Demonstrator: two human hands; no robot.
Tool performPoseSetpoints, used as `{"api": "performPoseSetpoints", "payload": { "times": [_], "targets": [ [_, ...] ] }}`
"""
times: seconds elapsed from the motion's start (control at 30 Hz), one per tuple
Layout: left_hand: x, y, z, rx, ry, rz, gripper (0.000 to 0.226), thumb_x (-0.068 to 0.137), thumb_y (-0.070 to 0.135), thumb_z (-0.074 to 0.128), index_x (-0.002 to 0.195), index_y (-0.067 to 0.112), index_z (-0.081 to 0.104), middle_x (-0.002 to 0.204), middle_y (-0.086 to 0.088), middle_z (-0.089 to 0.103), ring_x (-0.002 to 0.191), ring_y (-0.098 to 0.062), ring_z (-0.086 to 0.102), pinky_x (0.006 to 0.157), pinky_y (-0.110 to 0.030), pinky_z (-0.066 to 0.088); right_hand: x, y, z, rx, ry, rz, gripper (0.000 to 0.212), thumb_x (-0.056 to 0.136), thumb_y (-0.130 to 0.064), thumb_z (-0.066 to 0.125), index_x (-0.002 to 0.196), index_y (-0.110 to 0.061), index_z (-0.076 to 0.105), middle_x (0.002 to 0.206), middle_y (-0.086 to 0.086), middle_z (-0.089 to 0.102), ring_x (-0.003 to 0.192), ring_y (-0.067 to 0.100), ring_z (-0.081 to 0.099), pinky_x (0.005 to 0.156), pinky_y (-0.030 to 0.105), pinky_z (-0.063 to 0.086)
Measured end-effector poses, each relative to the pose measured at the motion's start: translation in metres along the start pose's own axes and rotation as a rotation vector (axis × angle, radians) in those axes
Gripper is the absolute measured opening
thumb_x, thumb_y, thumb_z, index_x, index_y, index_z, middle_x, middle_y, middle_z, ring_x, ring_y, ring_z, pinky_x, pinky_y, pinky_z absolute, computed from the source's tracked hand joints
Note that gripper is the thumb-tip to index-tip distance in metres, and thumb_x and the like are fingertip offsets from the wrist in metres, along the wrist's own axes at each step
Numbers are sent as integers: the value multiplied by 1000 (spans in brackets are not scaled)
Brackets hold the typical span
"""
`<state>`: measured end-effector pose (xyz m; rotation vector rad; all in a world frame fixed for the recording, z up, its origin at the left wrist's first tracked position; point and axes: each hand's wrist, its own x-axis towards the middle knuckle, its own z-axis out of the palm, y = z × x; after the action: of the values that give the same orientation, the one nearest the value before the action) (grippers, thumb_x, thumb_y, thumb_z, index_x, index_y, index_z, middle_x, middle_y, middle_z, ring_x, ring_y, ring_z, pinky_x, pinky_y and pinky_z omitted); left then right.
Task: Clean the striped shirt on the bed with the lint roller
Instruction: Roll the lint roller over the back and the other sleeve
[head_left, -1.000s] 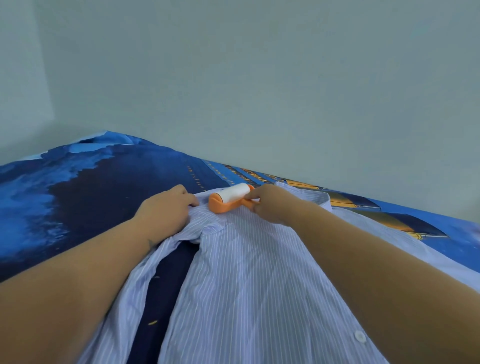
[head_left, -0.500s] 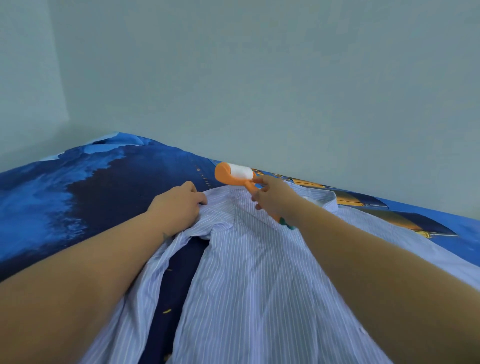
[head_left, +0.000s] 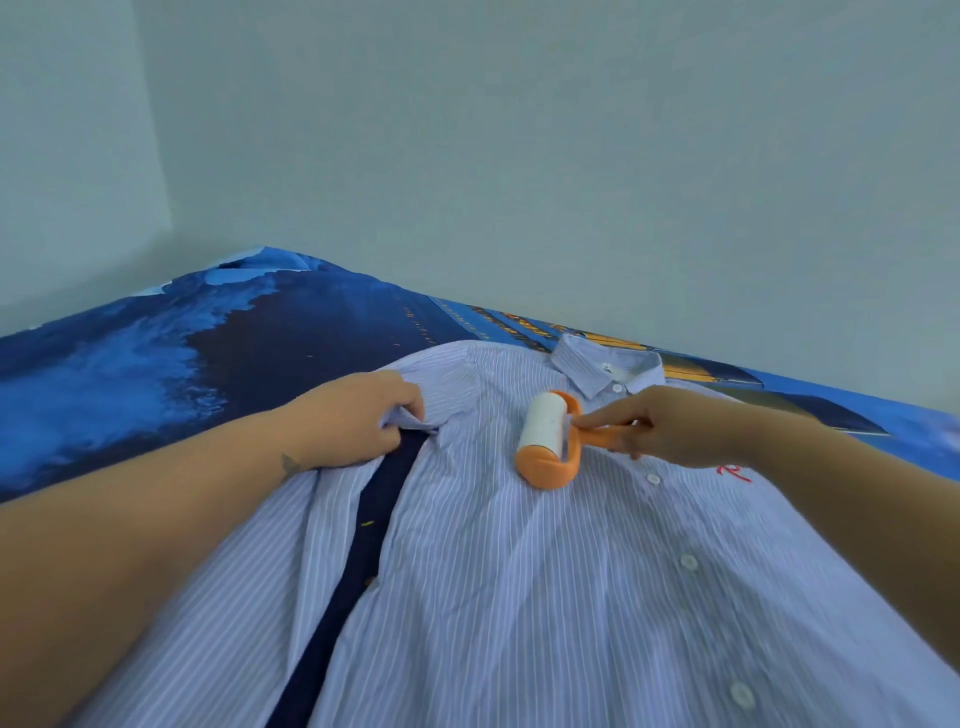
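A pale blue striped shirt (head_left: 519, 587) lies spread on the bed, collar toward the far wall, buttons running down its right half. An orange lint roller (head_left: 545, 441) with a white roll rests on the shirt's chest, just below the collar. My right hand (head_left: 670, 426) grips its orange handle from the right. My left hand (head_left: 358, 415) pinches a fold of the shirt at the shoulder seam, pressing the cloth against the bed. A dark strip of bed sheet shows between sleeve and body.
The bed (head_left: 182, 374) wears a dark blue printed sheet with yellow patches at the far right. Pale walls (head_left: 519, 156) close in behind the bed and meet in a corner at the left.
My right hand brought the roller from up by the shirt's far edge down onto the chest, nearer to me. My left hand stays clamped on the shoulder fabric. The collar has come into view.
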<state>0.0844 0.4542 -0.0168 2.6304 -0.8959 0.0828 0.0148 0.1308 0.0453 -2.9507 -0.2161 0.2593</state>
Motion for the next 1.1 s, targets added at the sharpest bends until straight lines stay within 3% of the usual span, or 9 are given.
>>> {"api": "performPoseSetpoints", "payload": {
  "times": [0.2,0.37,0.43,0.57,0.67,0.77,0.87,0.97,1.1],
  "targets": [
    [-2,-16,-1,103,221,-180,25,87,15,53,99,25,73,99,2,58,91,-20,57,81,-40,51,30,-39,14,-40,63,-101,30,95,-38,50,122,-48,57,103,-8,65,75,9,53,72,22,43],
    [0,-26,9,7,333,-207,18,82,14,60,91,22,73,86,2,58,80,-19,56,68,-32,46,61,-82,18,-42,56,-167,34,96,-38,47,128,-37,56,96,-9,49,64,0,40,62,18,31],
    [1,-32,9,-155,392,-280,13,76,16,68,88,22,66,77,7,60,72,-17,57,59,-25,41,70,-95,21,5,71,-170,35,96,-37,47,129,-34,56,90,-11,45,62,0,38,58,16,28],
    [1,-44,5,-427,327,-320,45,73,16,75,101,20,40,85,4,62,67,-12,61,62,-26,49,90,-116,29,54,97,-156,36,96,-38,47,130,-33,56,80,-12,47,72,10,46,67,22,32],
    [-2,-50,0,-439,271,-336,59,72,17,76,105,25,28,95,1,51,72,-12,58,61,-24,47,103,-125,36,143,121,-149,36,96,-37,46,131,-33,55,71,-16,47,61,2,44,55,18,32],
    [-3,-52,-1,-411,254,-386,64,69,16,76,104,28,23,93,-1,46,72,-17,54,62,-30,48,111,-134,46,220,187,-158,37,96,-41,47,131,-31,54,91,-5,60,63,0,44,57,13,32],
    [-4,-48,0,-357,252,-384,54,71,16,75,99,21,29,84,0,51,66,-16,51,58,-29,43,115,-140,48,498,254,-72,44,94,-40,50,136,-27,47,122,6,62,94,18,62,77,23,43],
    [-5,-40,1,-214,236,-324,26,76,19,69,91,22,47,83,2,52,64,-12,48,55,-28,36,108,-134,36,849,232,11,44,93,-30,51,136,-24,43,98,5,68,77,18,67,61,29,49],
    [-11,-30,-1,-53,226,-232,14,83,20,61,96,19,63,88,-1,49,75,-23,54,71,-35,46,70,-96,3,793,184,-65,21,94,-19,53,114,-19,61,95,3,69,76,16,69,63,26,48]
  ]
}}
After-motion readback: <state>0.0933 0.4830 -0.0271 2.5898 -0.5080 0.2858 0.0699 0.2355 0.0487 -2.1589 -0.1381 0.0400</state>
